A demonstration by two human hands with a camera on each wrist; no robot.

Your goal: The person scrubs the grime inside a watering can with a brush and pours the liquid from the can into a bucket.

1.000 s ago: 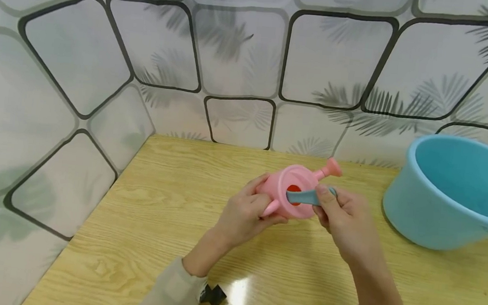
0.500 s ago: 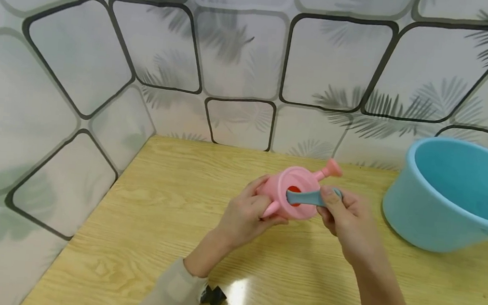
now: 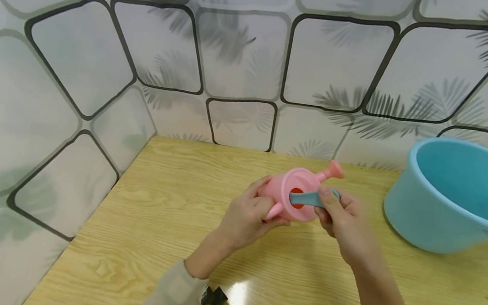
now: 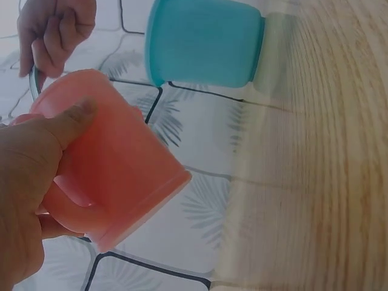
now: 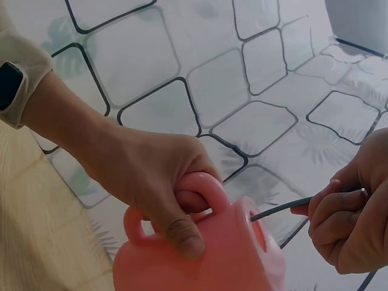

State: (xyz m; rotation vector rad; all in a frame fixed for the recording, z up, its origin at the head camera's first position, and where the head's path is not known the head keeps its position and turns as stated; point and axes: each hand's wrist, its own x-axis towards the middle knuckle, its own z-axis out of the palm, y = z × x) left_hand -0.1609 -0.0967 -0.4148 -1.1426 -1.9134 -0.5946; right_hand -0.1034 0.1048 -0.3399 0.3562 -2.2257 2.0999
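A pink watering can [image 3: 282, 187] is held tilted above the table, its round opening facing the right hand and its spout pointing up to the right. The left hand [image 3: 247, 216] grips it by the body and handle; in the left wrist view the thumb of the left hand [image 4: 27, 176] lies on the can's side. The right hand [image 3: 351, 225] pinches a blue-grey handled tool [image 3: 307, 198], whose far end reaches into the opening, where something red [image 3: 297, 191] shows. In the right wrist view the tool [image 5: 282, 208] looks thin, and its inner end is hidden in the can [image 5: 200, 264].
A large light-blue bucket [image 3: 435, 208] stands at the right on the wood-grain table [image 3: 155, 222]. Patterned wall covering [image 3: 248, 51] rises behind the table and along its left side. A small black object [image 3: 215, 297] is by the left sleeve.
The tool shifted slightly right, then a little back left. Both hands keep their grips, and the can has barely moved.
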